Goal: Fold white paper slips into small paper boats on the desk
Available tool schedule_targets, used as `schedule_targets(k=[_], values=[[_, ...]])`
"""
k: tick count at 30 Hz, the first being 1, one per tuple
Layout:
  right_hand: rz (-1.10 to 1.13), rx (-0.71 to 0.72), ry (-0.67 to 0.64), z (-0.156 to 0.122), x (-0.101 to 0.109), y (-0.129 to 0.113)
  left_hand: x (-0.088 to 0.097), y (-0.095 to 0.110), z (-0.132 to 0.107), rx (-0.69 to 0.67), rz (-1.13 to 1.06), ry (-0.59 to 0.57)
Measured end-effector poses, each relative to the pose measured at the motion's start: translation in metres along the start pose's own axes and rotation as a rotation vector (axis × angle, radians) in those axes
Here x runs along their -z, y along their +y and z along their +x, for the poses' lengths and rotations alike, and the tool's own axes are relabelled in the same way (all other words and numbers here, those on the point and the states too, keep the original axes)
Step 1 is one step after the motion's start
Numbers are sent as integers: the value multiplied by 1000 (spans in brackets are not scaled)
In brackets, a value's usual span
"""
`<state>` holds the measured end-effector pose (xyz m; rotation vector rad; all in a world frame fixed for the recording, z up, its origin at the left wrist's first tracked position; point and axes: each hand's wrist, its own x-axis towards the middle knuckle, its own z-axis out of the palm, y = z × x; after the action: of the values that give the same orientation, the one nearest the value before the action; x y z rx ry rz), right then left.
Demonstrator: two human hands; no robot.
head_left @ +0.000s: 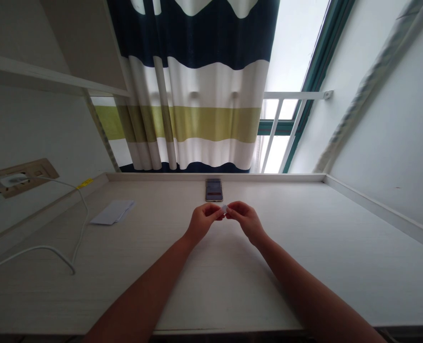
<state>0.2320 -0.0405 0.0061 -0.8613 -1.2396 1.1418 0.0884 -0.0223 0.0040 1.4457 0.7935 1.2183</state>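
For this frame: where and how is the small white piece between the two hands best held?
Probably by its opposite edges: the left hand pinching from the left, the right hand from the right, thumb against fingers. The small white piece is tiny, barely showing between the fingertips, so there seems little room for more than a fingertip pinch.

Right of right hand [246, 221]: wide free surface [314, 257] to side rim [379, 208]. Beyond hands: phone [214, 189] in way, back rim [268, 177] behind. Left of left hand [200, 221]: free stretch, then paper [110, 213], white cable [36, 247].
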Motion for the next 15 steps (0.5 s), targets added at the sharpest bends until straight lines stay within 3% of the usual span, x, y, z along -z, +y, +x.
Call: schedule_targets(k=[15], values=[[24, 5, 49, -1, -3, 0, -1, 4, 1, 29, -45, 9]])
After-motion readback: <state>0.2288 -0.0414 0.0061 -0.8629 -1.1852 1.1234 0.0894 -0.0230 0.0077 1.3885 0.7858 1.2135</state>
